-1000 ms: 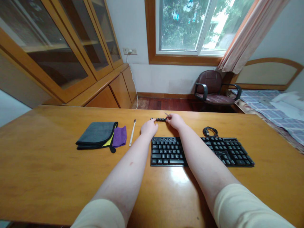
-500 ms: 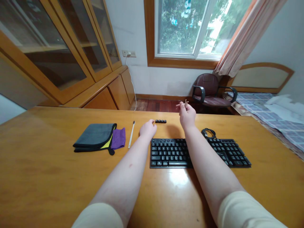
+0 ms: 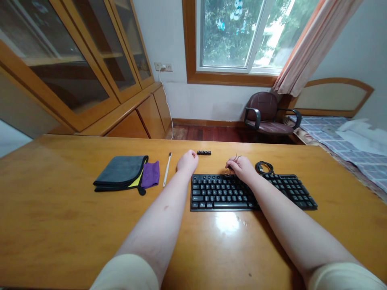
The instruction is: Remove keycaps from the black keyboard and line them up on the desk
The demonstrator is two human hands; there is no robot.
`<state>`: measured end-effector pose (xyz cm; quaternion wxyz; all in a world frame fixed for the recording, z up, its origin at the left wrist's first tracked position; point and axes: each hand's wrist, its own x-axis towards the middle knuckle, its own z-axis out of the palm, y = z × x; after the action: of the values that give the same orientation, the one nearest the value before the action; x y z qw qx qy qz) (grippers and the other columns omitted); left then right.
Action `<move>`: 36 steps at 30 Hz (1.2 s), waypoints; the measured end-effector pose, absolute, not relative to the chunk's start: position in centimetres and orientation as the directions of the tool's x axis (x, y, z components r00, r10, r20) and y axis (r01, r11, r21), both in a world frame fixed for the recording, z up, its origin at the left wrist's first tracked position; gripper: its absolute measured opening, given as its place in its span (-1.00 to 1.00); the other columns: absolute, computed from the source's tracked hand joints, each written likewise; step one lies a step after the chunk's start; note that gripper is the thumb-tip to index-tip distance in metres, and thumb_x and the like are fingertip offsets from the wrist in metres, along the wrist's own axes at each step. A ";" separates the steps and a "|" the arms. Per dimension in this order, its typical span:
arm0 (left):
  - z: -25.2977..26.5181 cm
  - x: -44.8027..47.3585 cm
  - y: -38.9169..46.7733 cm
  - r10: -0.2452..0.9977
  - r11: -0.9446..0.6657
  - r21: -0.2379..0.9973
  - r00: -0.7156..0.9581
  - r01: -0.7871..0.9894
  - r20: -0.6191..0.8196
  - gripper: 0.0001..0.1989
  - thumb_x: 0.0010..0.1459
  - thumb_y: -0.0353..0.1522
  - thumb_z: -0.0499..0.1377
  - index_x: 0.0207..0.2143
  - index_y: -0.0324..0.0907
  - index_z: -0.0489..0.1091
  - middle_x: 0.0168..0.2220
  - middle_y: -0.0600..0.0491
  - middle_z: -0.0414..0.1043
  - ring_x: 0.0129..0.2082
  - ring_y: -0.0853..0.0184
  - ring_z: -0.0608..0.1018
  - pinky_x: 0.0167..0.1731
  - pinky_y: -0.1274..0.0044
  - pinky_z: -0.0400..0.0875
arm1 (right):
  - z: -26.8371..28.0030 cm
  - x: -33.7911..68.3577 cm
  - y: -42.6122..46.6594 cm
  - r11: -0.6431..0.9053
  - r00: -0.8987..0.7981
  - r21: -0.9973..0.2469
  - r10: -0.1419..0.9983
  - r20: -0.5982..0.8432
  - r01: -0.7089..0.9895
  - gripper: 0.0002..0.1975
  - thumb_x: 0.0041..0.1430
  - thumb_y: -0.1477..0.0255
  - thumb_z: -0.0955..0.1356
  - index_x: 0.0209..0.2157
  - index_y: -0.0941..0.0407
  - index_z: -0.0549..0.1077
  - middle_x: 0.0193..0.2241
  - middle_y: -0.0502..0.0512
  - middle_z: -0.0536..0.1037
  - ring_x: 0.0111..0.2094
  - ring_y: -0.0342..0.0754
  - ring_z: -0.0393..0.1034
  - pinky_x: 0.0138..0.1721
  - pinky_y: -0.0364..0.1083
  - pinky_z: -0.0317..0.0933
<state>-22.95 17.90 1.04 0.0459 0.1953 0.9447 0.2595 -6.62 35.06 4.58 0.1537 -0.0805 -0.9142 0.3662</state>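
My right hand (image 3: 240, 168) is closed in a pinch on a thin wire keycap puller (image 3: 237, 158), low over the top edge of a black keyboard (image 3: 223, 192). Its fingers hide most of the tool, and what lies under them at the keys cannot be made out. Four or so, that is several, loose black keycaps (image 3: 204, 153) stand in a short row behind the keyboard. At the left end of that row rests my left hand (image 3: 187, 162), fingers loosely bent and slightly apart, with nothing visible in them.
Left of my left hand lies a white toothbrush (image 3: 167, 170). Beyond it are a purple cloth (image 3: 150, 175) and a folded grey towel (image 3: 121, 172). A coiled black cable (image 3: 264, 167) sits behind the keyboard's right half. The wooden desk (image 3: 90, 233) ends before a chair (image 3: 266, 112).
My right hand has come down from above the far side of the desk to the keyboard's top edge with the keycap puller. My left hand stays beside the keycap row.
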 end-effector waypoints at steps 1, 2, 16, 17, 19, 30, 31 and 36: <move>1.0 -22.9 17.9 0.393 0.786 0.512 -0.919 0.347 0.020 -0.80 0.12 -0.27 -0.01 -0.29 -0.07 0.37 -0.26 0.01 0.51 -0.26 0.20 0.52 -0.34 0.48 0.32 | 4.4 -6.8 34.9 0.697 -0.943 -0.715 0.272 0.190 0.057 -0.64 0.14 0.29 0.21 -0.56 0.17 0.48 -0.69 0.01 0.40 -0.63 -0.15 0.31 -0.51 -0.18 0.15; 1.0 -22.9 17.8 0.394 0.783 0.514 -0.919 0.349 0.024 -0.80 0.12 -0.27 -0.01 -0.30 -0.06 0.37 -0.27 0.01 0.51 -0.27 0.20 0.52 -0.35 0.48 0.32 | 4.3 -6.9 34.8 0.670 -0.945 -0.738 0.285 0.159 0.078 -0.64 0.14 0.28 0.21 -0.56 0.17 0.48 -0.70 0.00 0.39 -0.65 -0.16 0.30 -0.53 -0.18 0.15; 4.3 -19.9 18.6 0.550 0.685 0.491 -0.824 0.538 0.135 -0.75 0.15 -0.29 -0.03 -0.25 -0.11 0.42 -0.30 -0.02 0.50 -0.31 0.23 0.50 -0.34 0.49 0.31 | 3.7 -6.5 34.6 0.836 -0.970 -0.528 -0.017 0.244 -0.147 -0.68 0.15 0.20 0.28 -0.46 0.11 0.52 -0.47 0.07 0.56 -0.41 -0.09 0.42 -0.34 -0.17 0.21; 4.7 -18.9 19.0 0.617 0.651 0.464 -0.775 0.602 0.140 -0.75 0.14 -0.30 -0.02 -0.26 -0.11 0.43 -0.28 -0.03 0.50 -0.30 0.23 0.50 -0.31 0.48 0.31 | 3.7 -6.4 34.6 0.858 -0.965 -0.487 -0.038 0.258 -0.164 -0.66 0.17 0.19 0.26 -0.45 0.11 0.53 -0.46 0.09 0.57 -0.40 -0.09 0.43 -0.34 -0.16 0.21; 5.0 -17.0 19.8 0.741 0.577 0.400 -0.662 0.712 0.109 -0.75 0.13 -0.31 0.00 -0.32 -0.12 0.47 -0.29 -0.05 0.50 -0.27 0.20 0.49 -0.27 0.45 0.31 | 3.6 -6.1 34.7 0.896 -0.958 -0.401 -0.084 0.274 -0.193 -0.63 0.19 0.17 0.24 -0.43 0.11 0.53 -0.46 0.10 0.57 -0.42 -0.08 0.43 -0.35 -0.16 0.20; 2.1 -16.3 21.0 0.897 0.414 0.430 -0.440 0.802 -0.043 -0.75 0.13 -0.33 -0.01 -0.34 -0.15 0.46 -0.35 -0.03 0.49 -0.33 0.25 0.49 -0.35 0.51 0.31 | 3.0 -6.3 35.0 0.916 -0.965 -0.372 -0.057 0.255 -0.152 -0.63 0.19 0.15 0.23 -0.38 0.09 0.56 -0.45 0.11 0.59 -0.42 -0.07 0.45 -0.38 -0.16 0.18; 2.1 -16.4 21.0 0.896 0.418 0.428 -0.440 0.801 -0.051 -0.75 0.13 -0.33 -0.02 -0.34 -0.15 0.46 -0.36 -0.03 0.49 -0.33 0.26 0.49 -0.35 0.52 0.31 | 3.0 -6.3 35.0 0.911 -0.970 -0.395 -0.023 0.242 -0.121 -0.62 0.19 0.15 0.23 -0.39 0.09 0.56 -0.46 0.11 0.58 -0.43 -0.08 0.44 -0.39 -0.16 0.18; 1.9 -16.4 21.3 0.887 0.438 0.439 -0.458 0.784 -0.067 -0.73 0.14 -0.32 -0.02 -0.33 -0.15 0.47 -0.32 -0.02 0.50 -0.31 0.26 0.49 -0.31 0.51 0.33 | 3.0 -6.5 34.8 0.820 -0.965 -0.572 0.150 0.213 0.001 -0.63 0.13 0.14 0.28 -0.48 0.12 0.55 -0.53 0.10 0.57 -0.48 -0.08 0.43 -0.40 -0.15 0.21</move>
<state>-16.39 21.28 1.85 0.1456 0.4999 0.8354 0.1759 -6.47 34.85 2.96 0.1253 -0.0398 -0.9458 0.2970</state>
